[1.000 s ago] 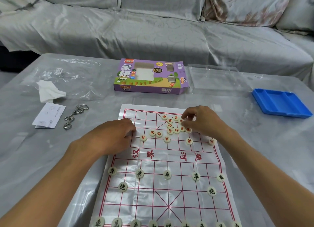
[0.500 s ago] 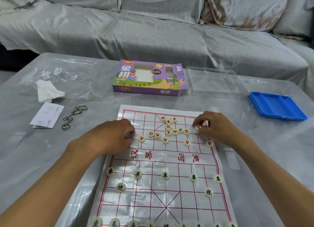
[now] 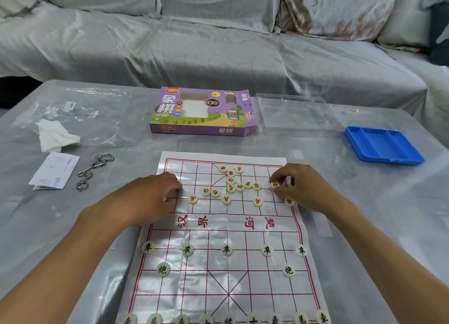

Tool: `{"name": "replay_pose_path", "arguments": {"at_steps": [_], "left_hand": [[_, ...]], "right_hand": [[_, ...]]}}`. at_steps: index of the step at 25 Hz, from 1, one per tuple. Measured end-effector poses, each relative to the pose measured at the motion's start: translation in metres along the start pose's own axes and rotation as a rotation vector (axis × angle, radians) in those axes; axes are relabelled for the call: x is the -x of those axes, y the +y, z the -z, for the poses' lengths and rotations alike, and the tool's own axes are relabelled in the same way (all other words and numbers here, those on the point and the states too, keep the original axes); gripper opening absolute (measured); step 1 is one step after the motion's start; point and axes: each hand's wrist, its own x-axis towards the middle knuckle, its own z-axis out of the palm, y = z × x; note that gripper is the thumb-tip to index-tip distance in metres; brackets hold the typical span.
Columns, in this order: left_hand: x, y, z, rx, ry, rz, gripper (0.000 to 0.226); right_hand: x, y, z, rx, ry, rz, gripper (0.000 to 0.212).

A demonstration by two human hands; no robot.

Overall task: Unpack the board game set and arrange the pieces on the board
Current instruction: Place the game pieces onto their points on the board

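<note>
1. Arranging the red side is the step we judge to be in hand: on the board (image 3: 228, 229), which lies flat on the table (image 3: 121, 139), the near rows of black pieces already stand in order, while a cluster of red pieces (image 3: 234, 181) waits near the far palace.
2. Our right hand (image 3: 300, 189) pinches one red piece (image 3: 275, 184) between thumb and fingers, near the right edge of the board.
3. Our left hand (image 3: 145, 200) rests on the left edge with curled fingers; whether they hold something we cannot tell.
4. Next, we think, this piece needs its exact crossing, then the cluster must be spread along the far rows.
</note>
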Motion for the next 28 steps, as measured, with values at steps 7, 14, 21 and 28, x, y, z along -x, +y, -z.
{"name": "replay_pose_path", "arguments": {"at_steps": [7,14,21,28], "left_hand": [[0.002,0.001,0.0,0.013,-0.004,0.002,0.034],[0.003,0.003,0.002,0.015,-0.023,0.017,0.036],[0.001,0.001,0.004,0.028,-0.053,0.034,0.042],[0.003,0.003,0.007,0.057,-0.068,0.069,0.043]], "right_hand": [[0.002,-0.001,0.0,0.006,-0.061,0.048,0.023],[0.002,0.0,0.0,-0.006,-0.081,0.054,0.024],[0.012,-0.03,0.011,-0.042,0.059,0.152,0.018],[0.003,-0.099,-0.018,-0.043,0.044,0.345,0.019]]}}
